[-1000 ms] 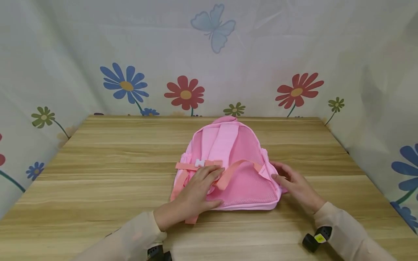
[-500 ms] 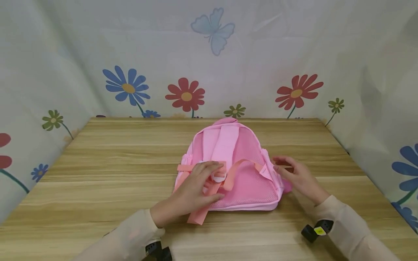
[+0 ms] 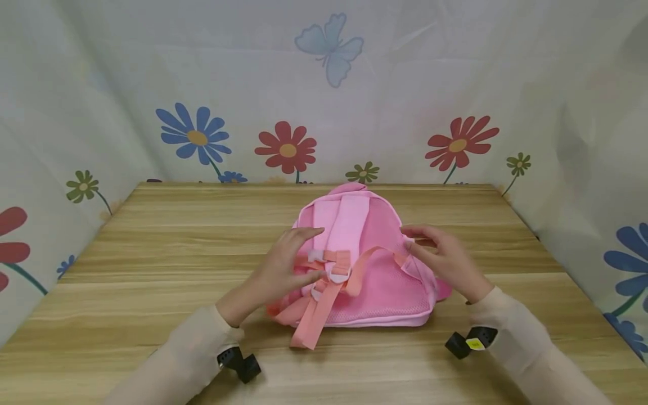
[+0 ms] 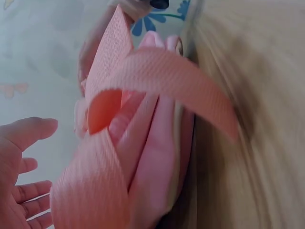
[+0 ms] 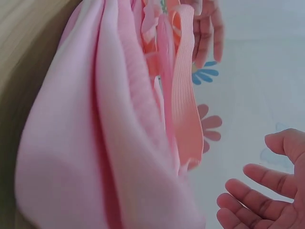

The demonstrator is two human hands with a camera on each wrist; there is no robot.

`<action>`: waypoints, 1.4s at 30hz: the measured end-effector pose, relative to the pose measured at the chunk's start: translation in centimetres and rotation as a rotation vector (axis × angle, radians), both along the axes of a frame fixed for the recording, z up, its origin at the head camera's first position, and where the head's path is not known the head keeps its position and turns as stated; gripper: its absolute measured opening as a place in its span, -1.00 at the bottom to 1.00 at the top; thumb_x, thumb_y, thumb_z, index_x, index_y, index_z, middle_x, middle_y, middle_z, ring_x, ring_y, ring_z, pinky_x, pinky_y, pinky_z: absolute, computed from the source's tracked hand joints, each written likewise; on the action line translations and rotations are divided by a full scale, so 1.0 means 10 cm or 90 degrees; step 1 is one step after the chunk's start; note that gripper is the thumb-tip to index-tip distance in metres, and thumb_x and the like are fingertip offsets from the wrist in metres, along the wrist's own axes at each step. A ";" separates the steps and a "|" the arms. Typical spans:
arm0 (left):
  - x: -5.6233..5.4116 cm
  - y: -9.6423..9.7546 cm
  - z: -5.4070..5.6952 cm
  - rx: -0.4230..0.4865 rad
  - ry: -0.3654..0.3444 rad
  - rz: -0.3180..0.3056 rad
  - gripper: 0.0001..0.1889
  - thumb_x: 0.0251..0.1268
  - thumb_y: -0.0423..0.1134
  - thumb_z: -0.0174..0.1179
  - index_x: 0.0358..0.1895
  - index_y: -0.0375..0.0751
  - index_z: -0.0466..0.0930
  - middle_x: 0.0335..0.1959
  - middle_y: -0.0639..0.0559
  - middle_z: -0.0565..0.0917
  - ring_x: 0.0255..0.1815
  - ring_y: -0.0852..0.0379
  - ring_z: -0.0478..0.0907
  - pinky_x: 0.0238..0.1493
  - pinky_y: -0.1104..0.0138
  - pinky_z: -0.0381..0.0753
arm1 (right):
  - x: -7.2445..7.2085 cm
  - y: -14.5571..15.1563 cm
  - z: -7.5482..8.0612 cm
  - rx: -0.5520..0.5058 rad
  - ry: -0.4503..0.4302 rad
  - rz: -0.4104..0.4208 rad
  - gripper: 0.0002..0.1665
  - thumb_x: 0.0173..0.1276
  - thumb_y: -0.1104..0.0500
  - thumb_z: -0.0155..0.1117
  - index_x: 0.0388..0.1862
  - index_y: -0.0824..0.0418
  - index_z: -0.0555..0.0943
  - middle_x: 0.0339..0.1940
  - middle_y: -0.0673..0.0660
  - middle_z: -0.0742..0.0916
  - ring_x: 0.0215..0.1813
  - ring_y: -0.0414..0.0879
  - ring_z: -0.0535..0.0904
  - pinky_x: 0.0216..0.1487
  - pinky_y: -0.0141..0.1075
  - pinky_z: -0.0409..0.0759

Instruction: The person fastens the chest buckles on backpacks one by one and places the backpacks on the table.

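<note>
A small pink backpack lies on the table with its mesh back panel and shoulder straps facing up. Salmon-coloured webbing trails from its pale buckles past the bottom edge. My left hand is over the left side of the bag, fingers spread and apart from the thumb. Its wrist view shows that hand holding nothing, beside the looped webbing. By the upper right side of the bag is my right hand, its fingers relaxed. In its wrist view this hand stands apart from the pink fabric.
The bag rests on a wood-grain table. A pale cloth backdrop printed with flowers and a butterfly encloses the table's back and sides. Black wrist cameras hang under both sleeves.
My left hand has lifted off the buckle and strap area and moved left. The webbing beneath it now shows. My right hand has moved up and left along the bag's right side.
</note>
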State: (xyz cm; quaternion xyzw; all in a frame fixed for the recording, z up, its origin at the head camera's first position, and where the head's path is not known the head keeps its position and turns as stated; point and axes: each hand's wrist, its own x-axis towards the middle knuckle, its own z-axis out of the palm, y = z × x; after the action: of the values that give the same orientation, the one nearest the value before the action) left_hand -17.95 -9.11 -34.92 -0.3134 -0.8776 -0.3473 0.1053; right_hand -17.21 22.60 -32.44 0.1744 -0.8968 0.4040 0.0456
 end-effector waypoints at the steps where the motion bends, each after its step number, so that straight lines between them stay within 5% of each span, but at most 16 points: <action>1: -0.01 -0.02 -0.01 0.001 -0.009 0.003 -0.21 -0.01 -0.19 0.47 0.35 -0.15 0.33 0.31 -0.10 0.44 0.35 -0.11 0.32 0.30 -0.08 0.40 | -0.01 -0.04 0.01 -0.003 0.006 0.010 -0.54 0.41 0.14 0.18 0.23 0.30 0.49 0.17 0.29 0.63 0.17 0.17 0.56 0.15 0.09 0.55; 11: -0.10 -0.12 -0.19 0.007 -0.129 -0.009 -0.19 0.00 -0.10 0.47 0.37 -0.14 0.31 0.27 -0.08 0.50 0.33 -0.10 0.36 0.31 -0.08 0.38 | -0.08 -0.40 0.06 -0.023 0.031 0.057 -0.59 0.36 0.16 0.25 0.15 0.28 0.56 0.11 0.27 0.67 0.15 0.12 0.59 0.21 0.11 0.51; 21: -0.13 -0.16 -0.28 -0.015 -0.137 -0.012 -0.19 -0.02 0.00 0.46 0.34 -0.13 0.34 0.32 -0.09 0.44 0.34 -0.10 0.32 0.33 -0.09 0.32 | -0.14 -0.80 0.00 0.019 0.070 0.136 -0.61 0.30 0.16 0.31 0.07 0.28 0.61 0.03 0.18 0.71 0.04 0.08 0.62 0.02 -0.04 0.62; 28: -0.15 -0.17 -0.29 -0.022 -0.133 -0.009 -0.17 -0.03 0.02 0.46 0.35 -0.15 0.32 0.32 -0.10 0.43 0.36 -0.11 0.30 0.34 -0.11 0.29 | -0.21 -1.02 0.01 0.077 0.081 0.182 -0.67 0.27 0.18 0.34 -0.01 0.29 0.64 -0.05 0.17 0.74 0.07 0.02 0.64 0.15 -0.08 0.58; 42: -0.17 -0.17 -0.31 -0.017 -0.133 -0.013 -0.20 -0.02 0.02 0.45 0.33 -0.14 0.34 0.29 -0.07 0.45 0.34 -0.06 0.32 0.35 -0.09 0.28 | -0.31 -1.22 0.01 0.198 0.044 0.177 -0.67 0.27 0.15 0.34 -0.03 0.28 0.66 -0.10 0.13 0.75 0.01 -0.03 0.64 0.13 -0.16 0.59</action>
State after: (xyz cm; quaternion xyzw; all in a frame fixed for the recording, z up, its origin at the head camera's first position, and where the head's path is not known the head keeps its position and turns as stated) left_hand -19.64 -10.83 -38.07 -0.2857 -0.8851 -0.3673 0.0056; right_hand -20.27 10.37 -32.39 0.3149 -0.9137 0.2567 -0.0075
